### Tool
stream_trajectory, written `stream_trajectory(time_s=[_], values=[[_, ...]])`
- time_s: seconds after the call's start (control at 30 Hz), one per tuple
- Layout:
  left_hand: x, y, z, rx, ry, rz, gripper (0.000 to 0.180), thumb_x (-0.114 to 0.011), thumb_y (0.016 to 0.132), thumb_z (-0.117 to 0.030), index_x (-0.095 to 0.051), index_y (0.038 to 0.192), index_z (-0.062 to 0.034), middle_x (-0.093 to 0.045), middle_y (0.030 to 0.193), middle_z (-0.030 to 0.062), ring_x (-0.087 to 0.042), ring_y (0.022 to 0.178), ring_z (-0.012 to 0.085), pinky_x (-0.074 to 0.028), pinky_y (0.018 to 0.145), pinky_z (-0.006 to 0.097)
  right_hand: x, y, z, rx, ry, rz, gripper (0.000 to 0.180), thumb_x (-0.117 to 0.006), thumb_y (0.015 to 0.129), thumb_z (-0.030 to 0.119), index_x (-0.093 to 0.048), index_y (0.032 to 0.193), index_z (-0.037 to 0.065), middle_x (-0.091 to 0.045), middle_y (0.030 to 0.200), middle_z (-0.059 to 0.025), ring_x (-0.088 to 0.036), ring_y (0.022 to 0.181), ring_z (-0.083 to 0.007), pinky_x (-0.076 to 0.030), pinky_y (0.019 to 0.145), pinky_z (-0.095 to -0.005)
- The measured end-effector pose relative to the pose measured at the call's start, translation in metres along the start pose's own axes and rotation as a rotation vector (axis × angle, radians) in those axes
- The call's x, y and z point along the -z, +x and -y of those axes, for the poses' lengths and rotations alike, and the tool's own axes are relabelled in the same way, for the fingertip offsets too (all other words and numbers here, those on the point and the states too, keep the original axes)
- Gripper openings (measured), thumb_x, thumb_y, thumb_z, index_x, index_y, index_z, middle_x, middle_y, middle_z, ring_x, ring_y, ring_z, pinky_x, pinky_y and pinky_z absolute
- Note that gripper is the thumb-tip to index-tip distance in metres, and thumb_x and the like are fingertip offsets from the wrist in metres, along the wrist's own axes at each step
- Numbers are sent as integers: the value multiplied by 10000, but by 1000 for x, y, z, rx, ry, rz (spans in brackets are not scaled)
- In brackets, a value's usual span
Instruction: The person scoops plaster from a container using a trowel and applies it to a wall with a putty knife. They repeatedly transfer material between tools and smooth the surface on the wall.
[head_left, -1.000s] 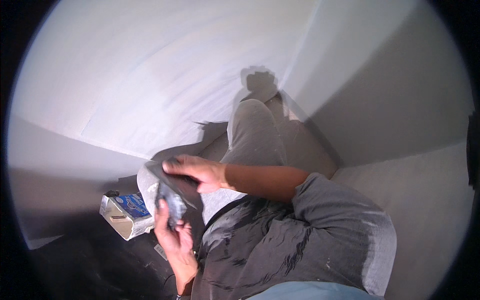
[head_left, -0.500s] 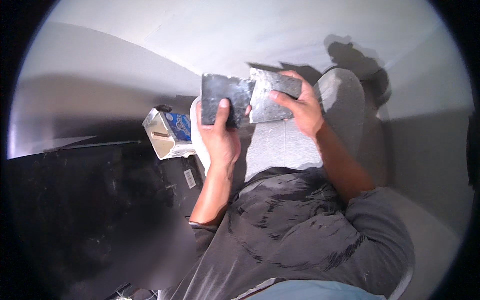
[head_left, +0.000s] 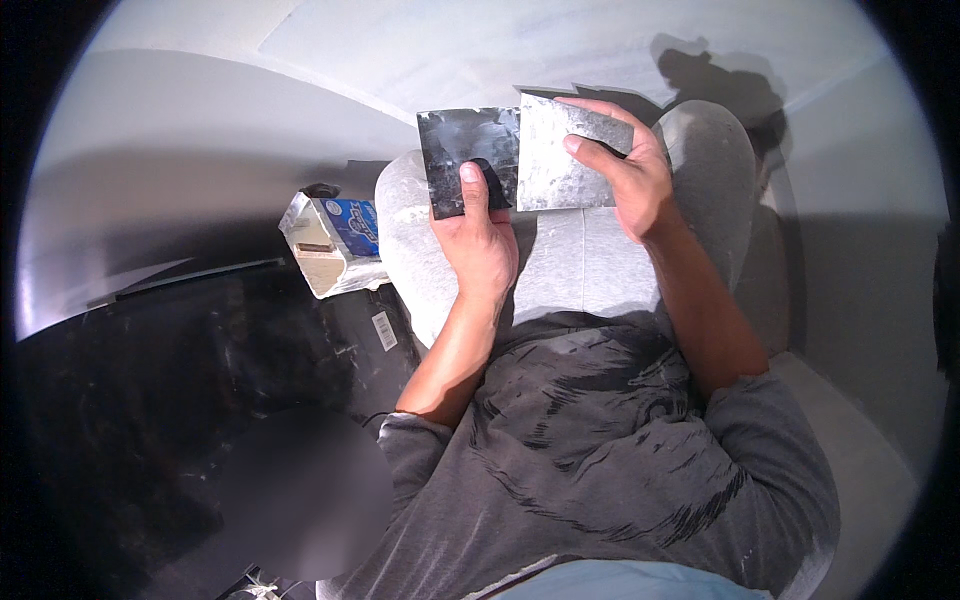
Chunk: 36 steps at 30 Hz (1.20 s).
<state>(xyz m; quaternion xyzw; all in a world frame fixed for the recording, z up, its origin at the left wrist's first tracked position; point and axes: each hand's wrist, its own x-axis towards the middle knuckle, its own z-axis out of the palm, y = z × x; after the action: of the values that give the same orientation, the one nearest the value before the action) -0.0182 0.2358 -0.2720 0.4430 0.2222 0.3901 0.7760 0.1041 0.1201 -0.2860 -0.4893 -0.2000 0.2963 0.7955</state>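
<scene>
I sit with my legs in light grey trousers (head_left: 590, 270) stretched out in front of me. My left hand (head_left: 480, 240) grips a dark, smeared metal blade (head_left: 465, 155), thumb pressed on its face. My right hand (head_left: 625, 170) holds a lighter grey metal blade (head_left: 555, 160) right beside it. The two blades touch edge to edge above my knees. Both are streaked with pale residue.
An open box (head_left: 335, 245) with a blue printed panel lies to the left of my left thigh. A dark sheet (head_left: 200, 400) covers the floor at lower left. White wall surfaces (head_left: 480, 50) curve around ahead and to the right.
My hands have come up from my lap at the left and now hold the two blades side by side over my knees. The view has swung, so the box appears further right.
</scene>
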Motion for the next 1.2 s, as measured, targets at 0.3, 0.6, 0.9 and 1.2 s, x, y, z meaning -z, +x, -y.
stream_trajectory(time_s=[0.3, 0.6, 0.9, 1.2], values=[[-7, -9, 13, -38, 2, -33, 292, -637, 978, 3, -546, 1254, -24, -652, 1113, 64, -629, 962, 120, -530, 816, 256, -13, -1, -7, 76, -27, -105, 358, -648, 948, 20, -626, 1304, -10, -709, 1179, -101, -661, 1050, -128, -537, 931, -279], [12, -11, 22, -29, 171, 79, 349, -636, 960, 46, -546, 1293, -8, -647, 1188, 86, -624, 1076, 150, -510, 952, 290, -9, -1, -8, 109, -11, -90, 378, -646, 940, 28, -618, 1314, -22, -716, 1164, -117, -671, 1036, -136, -538, 928, -277], [22, -8, 15, 21, 326, 200, 270, -648, 986, -28, -583, 1248, -15, -666, 1076, 20, -589, 972, 84, -470, 873, 244, -4, -5, -6, 77, -35, -38, 370, -624, 953, 60, -617, 1315, -22, -721, 1139, -127, -685, 1013, -151, -549, 897, -289], [25, -7, -1, 123, 549, 306, 307, -644, 994, -63, -576, 1289, -10, -659, 1064, 14, -582, 967, 90, -470, 861, 255, -7, -7, -3, 39, -118, -20, 346, -620, 944, 57, -646, 1277, -30, -722, 1144, -138, -686, 1009, -164, -542, 909, -297]])
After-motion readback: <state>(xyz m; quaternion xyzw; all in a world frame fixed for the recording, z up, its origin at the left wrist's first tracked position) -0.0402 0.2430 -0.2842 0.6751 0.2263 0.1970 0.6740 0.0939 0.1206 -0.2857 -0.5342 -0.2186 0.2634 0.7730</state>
